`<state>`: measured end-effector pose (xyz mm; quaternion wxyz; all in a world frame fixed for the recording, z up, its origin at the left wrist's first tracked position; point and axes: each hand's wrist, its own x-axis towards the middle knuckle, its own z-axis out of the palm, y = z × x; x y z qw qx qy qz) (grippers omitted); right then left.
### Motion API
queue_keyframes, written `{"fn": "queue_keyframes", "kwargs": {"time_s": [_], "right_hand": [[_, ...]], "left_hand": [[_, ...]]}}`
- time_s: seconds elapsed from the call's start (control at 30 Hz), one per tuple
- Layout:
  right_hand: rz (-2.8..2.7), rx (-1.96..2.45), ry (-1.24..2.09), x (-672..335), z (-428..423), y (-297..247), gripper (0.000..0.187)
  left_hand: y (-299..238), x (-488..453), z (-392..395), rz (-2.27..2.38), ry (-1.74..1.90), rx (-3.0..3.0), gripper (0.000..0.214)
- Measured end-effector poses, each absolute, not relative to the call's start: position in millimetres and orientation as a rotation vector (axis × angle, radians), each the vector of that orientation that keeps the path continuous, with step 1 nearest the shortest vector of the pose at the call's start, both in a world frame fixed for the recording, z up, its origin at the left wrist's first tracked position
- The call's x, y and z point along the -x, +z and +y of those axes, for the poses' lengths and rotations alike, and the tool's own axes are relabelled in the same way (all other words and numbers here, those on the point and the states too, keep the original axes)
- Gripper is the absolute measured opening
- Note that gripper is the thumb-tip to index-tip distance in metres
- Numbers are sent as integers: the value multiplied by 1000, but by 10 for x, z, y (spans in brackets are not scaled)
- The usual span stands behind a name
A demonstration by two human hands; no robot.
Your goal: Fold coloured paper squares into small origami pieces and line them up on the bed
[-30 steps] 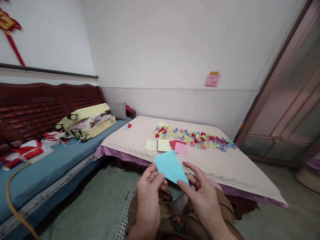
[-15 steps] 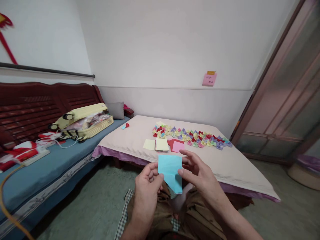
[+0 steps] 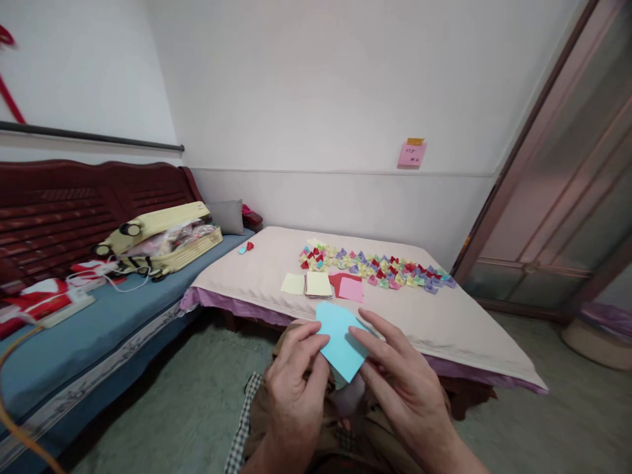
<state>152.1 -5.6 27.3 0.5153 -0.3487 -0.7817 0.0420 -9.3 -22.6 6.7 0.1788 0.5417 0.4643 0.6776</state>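
Observation:
A light blue paper, partly folded, is held in front of me above my lap. My left hand pinches its left edge between thumb and fingers. My right hand presses fingers on its right side, thumb underneath. Beyond them, on the cloth-covered table, lie flat paper squares: pale yellow, a yellow stack, red and pink. Behind these stretches a band of several small folded paper pieces in many colours.
A blue-cushioned wooden bench runs along the left, carrying an open yellow suitcase and red-white items. Two small folded pieces sit at the table's far left. A pink note sticks on the wall. A sliding door stands right.
The blue paper has been turned and folded so a corner points down. Both hands shifted slightly; my right fingers now lie across the paper's right side.

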Motion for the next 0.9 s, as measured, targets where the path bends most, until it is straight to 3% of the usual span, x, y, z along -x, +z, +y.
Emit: {"fn": "queue_keyframes", "kwargs": {"time_s": [0.23,0.43,0.63,0.8,0.9], "right_hand": [[-1841,747,285,-1547,-61,264,21],[-1708,845,424,-1485,-70,320,9],[-1531,902,401,-1327,-76,316,14],[-1515,916,393,-1294,-46,296,15],[-1516,912,418,-1310,-43,287,16]], "left_hand": [[72,78,-248,1310,1968,-1704,33],[145,28,-304,1287,1961,-1582,22],[87,-63,-311,1388,2104,-1427,10],[-46,-37,-240,1296,2103,-1583,19],[-58,-62,-228,1194,2088,-1375,28]]}}
